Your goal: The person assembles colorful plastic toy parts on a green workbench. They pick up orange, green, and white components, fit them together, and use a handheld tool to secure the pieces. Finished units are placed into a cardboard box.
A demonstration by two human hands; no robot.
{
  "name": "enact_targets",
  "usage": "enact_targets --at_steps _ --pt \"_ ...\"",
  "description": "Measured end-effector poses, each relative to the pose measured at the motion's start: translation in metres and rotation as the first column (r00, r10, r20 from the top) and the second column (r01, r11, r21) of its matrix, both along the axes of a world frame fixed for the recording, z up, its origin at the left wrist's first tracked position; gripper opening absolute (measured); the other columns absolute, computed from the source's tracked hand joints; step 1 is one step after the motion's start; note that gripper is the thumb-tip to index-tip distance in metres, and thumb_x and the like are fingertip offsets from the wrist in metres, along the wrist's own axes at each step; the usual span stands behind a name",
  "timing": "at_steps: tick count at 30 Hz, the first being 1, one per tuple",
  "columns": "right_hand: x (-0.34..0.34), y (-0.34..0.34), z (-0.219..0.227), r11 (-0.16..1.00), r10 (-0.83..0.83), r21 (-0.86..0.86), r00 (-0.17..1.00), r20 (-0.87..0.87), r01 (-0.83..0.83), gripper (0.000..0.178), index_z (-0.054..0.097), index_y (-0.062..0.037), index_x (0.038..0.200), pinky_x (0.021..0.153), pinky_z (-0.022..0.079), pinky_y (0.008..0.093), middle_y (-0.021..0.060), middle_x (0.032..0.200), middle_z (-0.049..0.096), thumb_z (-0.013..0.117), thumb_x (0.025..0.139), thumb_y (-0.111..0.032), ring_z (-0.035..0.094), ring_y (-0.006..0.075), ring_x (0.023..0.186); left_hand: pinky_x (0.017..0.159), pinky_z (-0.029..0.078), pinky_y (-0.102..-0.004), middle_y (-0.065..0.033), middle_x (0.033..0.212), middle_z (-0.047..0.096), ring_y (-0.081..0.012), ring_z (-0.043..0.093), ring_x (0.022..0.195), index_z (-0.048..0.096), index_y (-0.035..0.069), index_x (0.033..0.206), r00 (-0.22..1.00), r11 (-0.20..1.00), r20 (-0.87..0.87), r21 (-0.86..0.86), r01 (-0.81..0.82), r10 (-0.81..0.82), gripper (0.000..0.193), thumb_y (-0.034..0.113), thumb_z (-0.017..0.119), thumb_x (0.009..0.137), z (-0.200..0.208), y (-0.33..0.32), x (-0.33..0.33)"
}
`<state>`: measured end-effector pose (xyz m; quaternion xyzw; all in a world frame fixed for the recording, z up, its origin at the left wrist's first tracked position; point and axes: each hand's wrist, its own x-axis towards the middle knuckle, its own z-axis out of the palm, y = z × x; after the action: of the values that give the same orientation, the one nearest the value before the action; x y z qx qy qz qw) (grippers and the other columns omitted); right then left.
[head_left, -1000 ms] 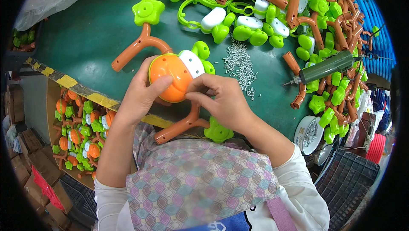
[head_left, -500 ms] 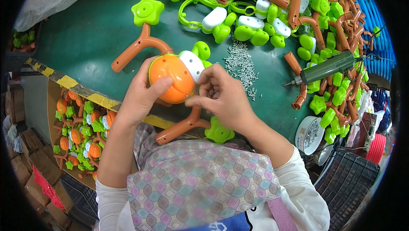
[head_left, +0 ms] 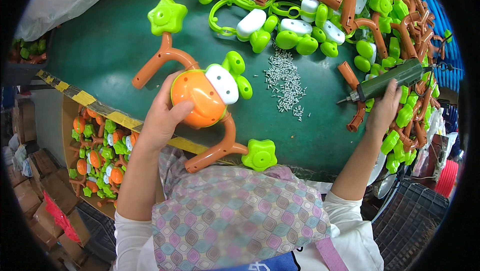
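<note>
My left hand (head_left: 167, 108) is closed around the left side of an orange dome-shaped toy body (head_left: 197, 96), its thumb on top. Attached to this body are a white oval piece (head_left: 222, 84) with green knobs (head_left: 235, 63) and two brown forked tubes (head_left: 162, 58), each ending in a green star-shaped piece (head_left: 261, 155). Over to the right, my right hand (head_left: 385, 108) has its fingers against the body of a green electric screwdriver (head_left: 382, 84), closing on it from below. The screwdriver's tip points left. Part of that grip is hidden.
Loose silver screws (head_left: 284, 81) lie in a pile mid-table. Green rings with white parts (head_left: 250, 22) crowd the far side, and brown tubes (head_left: 410, 36) heap up at right. A cardboard box (head_left: 70, 136) of similar toys stands at lower left, beyond the striped table edge (head_left: 82, 96).
My right hand has left the toy body and moved right to the screwdriver. The left hand still holds the toy, now tilted slightly, and its white piece is uncovered.
</note>
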<state>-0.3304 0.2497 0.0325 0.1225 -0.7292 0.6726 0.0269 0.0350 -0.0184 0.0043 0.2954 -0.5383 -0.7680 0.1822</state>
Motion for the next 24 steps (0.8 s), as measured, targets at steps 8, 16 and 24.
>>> enact_targets --at_steps 8,16,24 --pt "0.051 -0.038 0.037 0.981 0.073 -0.167 0.984 -0.161 -0.101 0.049 0.049 0.0010 0.122 0.078 0.054 0.0335 0.0158 0.108 0.063 0.065 0.094 -0.036 0.064 0.0227 0.084 0.099 0.047 -0.0332 -0.0087 0.123 0.058 -0.0170 0.058 0.114 0.045 0.003 0.138 0.989 1.000 0.149 0.001 -0.007 0.007 0.060 0.028 0.070 0.090 0.018 0.003 -0.010" --pt "0.157 -0.126 0.037 0.201 0.869 -0.632 0.434 -0.237 -0.749 0.083 0.040 -0.0045 0.139 0.074 0.052 0.0418 0.0088 0.083 0.057 0.061 0.086 -0.066 0.058 0.0248 0.075 0.065 0.057 -0.0263 -0.0070 0.115 0.061 -0.0145 0.066 0.097 0.047 0.006 0.137 0.971 0.999 0.237 0.032 -0.003 -0.005 0.060 0.034 0.071 0.090 0.033 0.006 -0.017" --pt "0.172 -0.146 0.031 0.092 0.918 -0.329 0.208 -0.337 -0.940 0.079 0.047 -0.0041 0.114 0.073 0.055 0.0412 0.0109 0.080 0.062 0.068 0.079 -0.072 0.063 0.0255 0.074 0.063 0.057 -0.0256 -0.0062 0.113 0.062 -0.0137 0.066 0.095 0.048 0.006 0.135 0.977 0.998 0.212 -0.040 0.037 -0.028 0.060 0.036 0.072 0.089 0.023 0.001 -0.014"
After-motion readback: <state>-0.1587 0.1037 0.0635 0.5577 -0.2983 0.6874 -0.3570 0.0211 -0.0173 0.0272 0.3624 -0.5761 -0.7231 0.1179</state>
